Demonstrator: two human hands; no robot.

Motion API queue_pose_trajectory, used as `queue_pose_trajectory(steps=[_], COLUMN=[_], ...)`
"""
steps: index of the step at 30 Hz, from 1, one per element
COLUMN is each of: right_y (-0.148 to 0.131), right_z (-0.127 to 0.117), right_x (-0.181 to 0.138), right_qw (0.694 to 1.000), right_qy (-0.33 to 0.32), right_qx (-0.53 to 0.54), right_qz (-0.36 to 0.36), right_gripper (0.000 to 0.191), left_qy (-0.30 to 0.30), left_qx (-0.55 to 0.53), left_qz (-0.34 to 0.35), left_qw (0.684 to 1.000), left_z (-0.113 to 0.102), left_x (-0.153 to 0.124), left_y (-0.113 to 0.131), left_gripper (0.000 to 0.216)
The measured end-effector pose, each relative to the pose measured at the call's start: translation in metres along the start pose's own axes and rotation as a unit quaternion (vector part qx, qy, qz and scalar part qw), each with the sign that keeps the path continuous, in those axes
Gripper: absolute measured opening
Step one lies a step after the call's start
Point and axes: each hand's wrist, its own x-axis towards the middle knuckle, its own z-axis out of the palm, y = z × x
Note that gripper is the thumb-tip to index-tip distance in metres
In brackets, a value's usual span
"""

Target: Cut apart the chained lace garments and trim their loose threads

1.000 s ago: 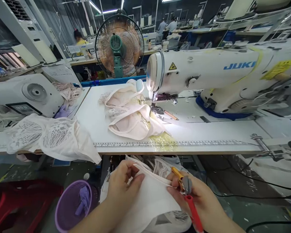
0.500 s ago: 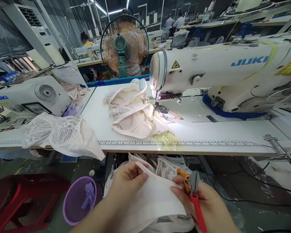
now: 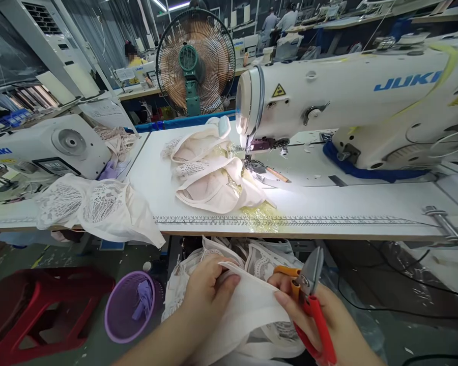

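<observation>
Below the table edge, my left hand [image 3: 208, 295] pinches the upper edge of a white fabric piece [image 3: 248, 310], fingers closed on it. My right hand [image 3: 320, 320] grips red-handled thread snips [image 3: 309, 300] with an orange part and grey blades pointing up; its fingers also press the same fabric's right edge. Under the fabric lies a heap of white lace garments [image 3: 259, 256]. On the white sewing table [image 3: 366, 208], a pile of cream bra cups [image 3: 213, 175] lies beside the needle of the white JUKI sewing machine [image 3: 347, 96].
A lace garment pile [image 3: 95, 208] hangs over the table's left part. A purple bin [image 3: 127, 312] and a red stool [image 3: 34, 310] stand on the floor at left. A second machine [image 3: 46, 147] and a fan [image 3: 195, 58] stand behind. People work at far tables.
The view has drifted closer and lower. The snips in my right hand have tilted up, blades now pointing upward. My left hand keeps its pinch on the fabric edge.
</observation>
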Motion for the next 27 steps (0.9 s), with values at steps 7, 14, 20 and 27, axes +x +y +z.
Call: queue_pose_trajectory(steps=[7, 14, 20, 27], right_y=[0.001, 0.003, 0.001, -0.012], right_z=[0.0, 0.006, 0.001, 0.002], right_x=[0.0, -0.003, 0.0, 0.004], right_qw=[1.0, 0.997, 0.998, 1.0], right_qy=[-0.022, 0.035, -0.015, -0.013], right_qx=[0.003, 0.07, 0.048, 0.018], right_qz=[0.005, 0.022, 0.033, -0.002], right_gripper=[0.03, 0.027, 0.018, 0.016], left_qy=[-0.014, -0.032, 0.002, 0.161], left_qx=[0.009, -0.186, -0.277, 0.14], left_qz=[-0.011, -0.151, -0.132, 0.15], left_qw=[1.0, 0.97, 0.952, 0.965], left_z=[0.0, -0.003, -0.003, -0.016], left_x=[0.001, 0.002, 0.002, 0.002], left_y=[-0.001, 0.0, -0.012, -0.001], left_gripper=[0.018, 0.019, 0.011, 0.03])
